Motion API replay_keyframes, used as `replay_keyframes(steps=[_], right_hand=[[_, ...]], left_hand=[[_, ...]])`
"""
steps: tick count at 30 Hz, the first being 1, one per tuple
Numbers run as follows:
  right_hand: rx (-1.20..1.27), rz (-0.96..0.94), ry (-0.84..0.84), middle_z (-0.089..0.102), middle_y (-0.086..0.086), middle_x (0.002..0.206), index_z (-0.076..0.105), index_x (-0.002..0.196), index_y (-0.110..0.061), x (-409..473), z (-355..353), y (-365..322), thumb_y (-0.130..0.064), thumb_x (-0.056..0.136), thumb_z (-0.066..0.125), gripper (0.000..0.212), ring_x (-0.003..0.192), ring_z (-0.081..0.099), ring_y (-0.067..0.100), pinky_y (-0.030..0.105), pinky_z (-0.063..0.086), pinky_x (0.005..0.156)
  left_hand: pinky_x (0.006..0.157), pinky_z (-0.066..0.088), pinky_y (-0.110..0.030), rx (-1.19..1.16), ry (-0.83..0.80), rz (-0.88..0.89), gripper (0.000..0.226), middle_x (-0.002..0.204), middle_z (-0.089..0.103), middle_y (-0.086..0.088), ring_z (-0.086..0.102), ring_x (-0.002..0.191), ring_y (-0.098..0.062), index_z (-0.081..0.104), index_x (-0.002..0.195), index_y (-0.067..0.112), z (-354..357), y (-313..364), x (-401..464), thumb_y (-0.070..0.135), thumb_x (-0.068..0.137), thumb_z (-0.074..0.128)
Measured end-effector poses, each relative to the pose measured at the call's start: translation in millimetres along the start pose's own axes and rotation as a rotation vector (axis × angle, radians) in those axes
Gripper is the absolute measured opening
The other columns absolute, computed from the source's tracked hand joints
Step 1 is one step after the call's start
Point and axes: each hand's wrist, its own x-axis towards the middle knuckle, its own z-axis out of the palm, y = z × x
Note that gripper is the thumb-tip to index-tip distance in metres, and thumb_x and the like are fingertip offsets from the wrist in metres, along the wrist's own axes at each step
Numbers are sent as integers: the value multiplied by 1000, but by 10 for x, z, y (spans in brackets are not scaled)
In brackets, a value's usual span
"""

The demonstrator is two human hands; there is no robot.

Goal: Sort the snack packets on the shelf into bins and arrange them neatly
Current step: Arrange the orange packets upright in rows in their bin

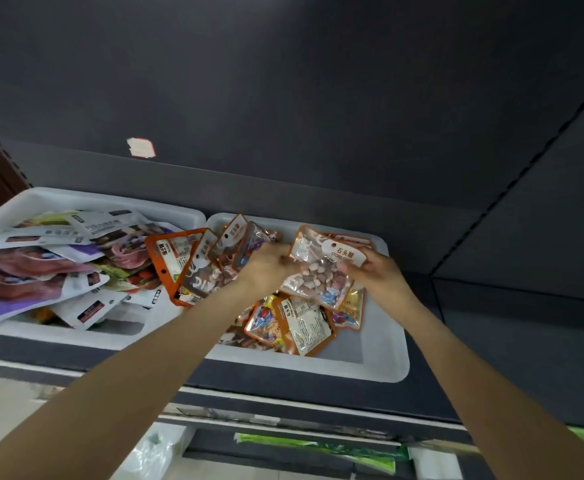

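Observation:
Two white bins stand side by side on a dark shelf. The left bin is heaped with white and purple snack packets. The right bin holds several orange-edged clear candy packets. Both my hands are over the right bin, gripping one clear stone-candy packet: my left hand holds its left edge, my right hand pinches its right edge near the label. More orange packets lean across the divide between the bins, partly hidden behind my left hand.
The dark shelf back panel carries a small white sticker. To the right, the shelf surface continues past the bins. Below the shelf edge, green packaging lies on a lower level.

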Motion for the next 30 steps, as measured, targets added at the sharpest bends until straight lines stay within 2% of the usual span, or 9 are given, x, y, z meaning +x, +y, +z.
replay_keyframes(steps=[2,6,8,10,16,20,24,28,30], right_hand=[[-189,-50,69,70,4,105,66,112,-13,29,-85,92,-19,84,70,28,93,67,18,38,54,86],[-570,-12,62,65,8,112,64,116,-20,51,-211,335,-26,86,66,30,101,61,27,41,52,84],[-603,-18,83,65,9,113,63,117,-20,55,-226,354,-25,87,64,30,101,60,30,44,52,83],[-606,-30,88,66,9,113,64,117,-18,67,-222,319,-23,88,64,30,100,62,28,43,53,83],[-613,-20,68,65,7,116,64,116,-17,114,-171,278,-26,88,65,30,103,61,25,41,53,85],[-584,-43,59,66,7,112,64,109,-11,173,-47,124,-27,89,63,26,100,62,23,38,52,85],[-610,-102,56,64,8,117,60,119,-11,307,197,-105,-28,92,59,32,106,59,25,31,43,82],[-701,-66,190,67,7,107,62,109,-14,380,393,-192,-33,94,54,25,98,63,26,32,46,72],[-764,-81,263,67,7,100,62,102,-14,351,461,-230,-33,95,51,23,93,63,25,28,38,64]], left_hand=[[80,46,-27,153,-93,-20,30,110,64,-9,59,98,-21,63,111,7,135,-28,34,30,91,61],[113,26,-44,869,-256,112,60,144,40,-4,34,134,-24,45,136,18,276,-129,-33,46,85,63],[115,18,-47,1012,-230,130,71,146,36,-2,27,137,-24,42,139,19,328,-175,-44,51,81,66],[115,19,-45,1014,-174,121,66,145,37,-3,28,136,-24,47,135,18,367,-217,-26,46,80,69],[105,37,-36,788,16,142,21,133,46,-3,40,125,-25,67,108,12,235,-243,3,22,92,58],[82,53,-40,572,140,12,18,104,62,-11,62,94,-27,57,110,12,-159,-212,-47,21,97,50],[77,53,-35,375,333,-100,16,101,66,-13,64,89,-29,61,108,11,-445,-165,-74,17,95,53],[42,47,-12,-41,465,-193,4,83,61,-1,60,54,-8,60,92,14,-543,-136,-130,12,95,57],[44,53,-18,-220,424,-252,5,75,61,0,64,53,-8,62,97,11,-557,-138,-130,10,92,61]])
